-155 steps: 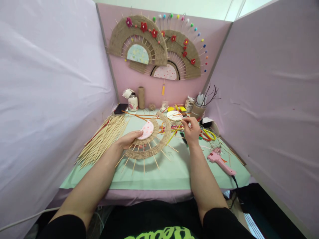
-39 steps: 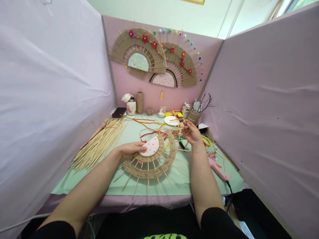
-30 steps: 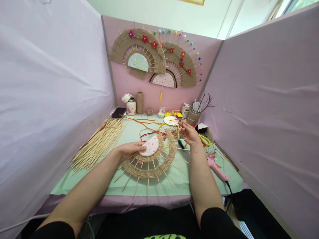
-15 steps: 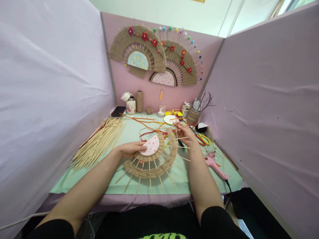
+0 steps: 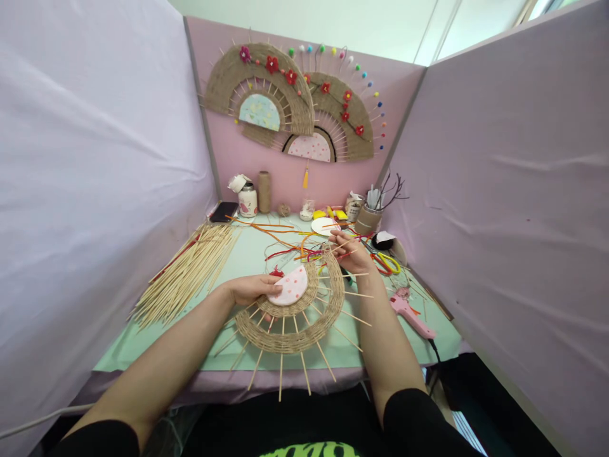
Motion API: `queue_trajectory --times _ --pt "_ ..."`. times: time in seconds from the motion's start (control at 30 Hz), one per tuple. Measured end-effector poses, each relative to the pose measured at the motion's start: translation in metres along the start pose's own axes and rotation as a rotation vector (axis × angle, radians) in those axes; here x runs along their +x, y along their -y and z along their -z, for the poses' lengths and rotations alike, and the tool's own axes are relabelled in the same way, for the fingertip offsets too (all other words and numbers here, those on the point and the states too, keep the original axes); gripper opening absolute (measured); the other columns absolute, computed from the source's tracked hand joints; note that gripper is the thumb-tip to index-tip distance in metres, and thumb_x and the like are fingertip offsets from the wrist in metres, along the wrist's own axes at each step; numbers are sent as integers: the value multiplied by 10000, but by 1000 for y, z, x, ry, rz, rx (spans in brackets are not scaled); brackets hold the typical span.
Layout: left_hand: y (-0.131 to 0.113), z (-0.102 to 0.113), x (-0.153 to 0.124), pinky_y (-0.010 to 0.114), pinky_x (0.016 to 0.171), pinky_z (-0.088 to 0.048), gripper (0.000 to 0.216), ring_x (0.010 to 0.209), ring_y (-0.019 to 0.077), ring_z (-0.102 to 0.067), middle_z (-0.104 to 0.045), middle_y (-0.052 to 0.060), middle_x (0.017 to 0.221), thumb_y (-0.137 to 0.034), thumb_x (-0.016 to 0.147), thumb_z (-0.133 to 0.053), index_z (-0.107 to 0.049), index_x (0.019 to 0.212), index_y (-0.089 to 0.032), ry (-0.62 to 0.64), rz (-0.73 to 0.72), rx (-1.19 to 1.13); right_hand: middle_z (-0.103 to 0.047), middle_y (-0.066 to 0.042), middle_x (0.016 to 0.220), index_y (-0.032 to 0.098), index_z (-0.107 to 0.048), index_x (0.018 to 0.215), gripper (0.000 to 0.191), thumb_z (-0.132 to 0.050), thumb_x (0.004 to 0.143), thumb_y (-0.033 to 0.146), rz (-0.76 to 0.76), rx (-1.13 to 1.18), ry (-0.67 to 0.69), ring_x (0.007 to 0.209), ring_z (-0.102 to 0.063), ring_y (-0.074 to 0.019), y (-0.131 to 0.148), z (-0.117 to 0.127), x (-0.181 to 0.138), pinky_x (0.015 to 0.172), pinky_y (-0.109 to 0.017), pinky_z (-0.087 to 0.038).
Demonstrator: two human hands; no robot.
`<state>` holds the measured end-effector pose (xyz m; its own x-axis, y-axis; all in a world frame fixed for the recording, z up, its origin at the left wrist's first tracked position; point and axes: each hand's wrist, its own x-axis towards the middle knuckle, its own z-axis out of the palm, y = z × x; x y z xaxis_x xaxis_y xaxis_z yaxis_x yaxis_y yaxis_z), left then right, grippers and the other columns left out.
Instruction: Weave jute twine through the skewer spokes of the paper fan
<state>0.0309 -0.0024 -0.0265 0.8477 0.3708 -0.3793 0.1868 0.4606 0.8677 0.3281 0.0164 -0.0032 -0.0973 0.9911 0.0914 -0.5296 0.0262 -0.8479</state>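
A half-round fan of woven jute (image 5: pixel 304 317) with wooden spokes lies on the mint green mat (image 5: pixel 333 346). Its centre is a pink dotted half-disc (image 5: pixel 291 287). My left hand (image 5: pixel 250 289) grips the fan at that half-disc, thumb on top and fingers underneath. My right hand (image 5: pixel 352 252) is at the fan's far right end, fingers pinched together among the spoke tips and coloured strands (image 5: pixel 299 252). What it pinches is too small to make out.
A heap of bamboo sticks (image 5: pixel 188 270) lies at the left. A pink glue gun (image 5: pixel 412 314) and yellow scissors (image 5: pixel 390 262) lie at the right. Jars, a twine spool (image 5: pixel 264 191), a phone (image 5: pixel 223 211) and a white disc (image 5: pixel 324 226) line the back. Two finished fans (image 5: pixel 295 105) hang on the wall.
The fan has been drawn nearer to me, its spokes now over the table's front edge. My right hand came down from beside the pots to the fan's right end.
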Motion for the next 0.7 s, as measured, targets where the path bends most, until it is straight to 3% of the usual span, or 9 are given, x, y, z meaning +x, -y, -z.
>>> queue_trajectory --times 0.17,0.4,0.7 --pt "4 1 3 282 646 -548 434 693 174 -678 -709 91 866 -338 762 -688 -591 1139 -145 24 20 14 -579 41 626 206 -648 928 206 -633 735 276 102 -78 -19 492 -451 -69 10 4 -4 478 -198 -403" --pt "3 1 5 284 661 -548 455 699 171 -675 -712 86 885 -327 745 -706 -595 1149 -150 -58 22 -26 -595 16 620 216 -675 851 176 -642 741 348 410 -230 -109 602 -529 -98 12 8 -4 557 -215 -412" --pt "-2 -4 6 305 706 -558 544 721 168 -672 -701 61 853 -318 704 -746 -565 1186 -143 -78 -67 -116 -605 12 634 215 -665 844 233 -593 746 413 430 -192 -201 588 -536 -102 13 11 2 503 -208 -394"
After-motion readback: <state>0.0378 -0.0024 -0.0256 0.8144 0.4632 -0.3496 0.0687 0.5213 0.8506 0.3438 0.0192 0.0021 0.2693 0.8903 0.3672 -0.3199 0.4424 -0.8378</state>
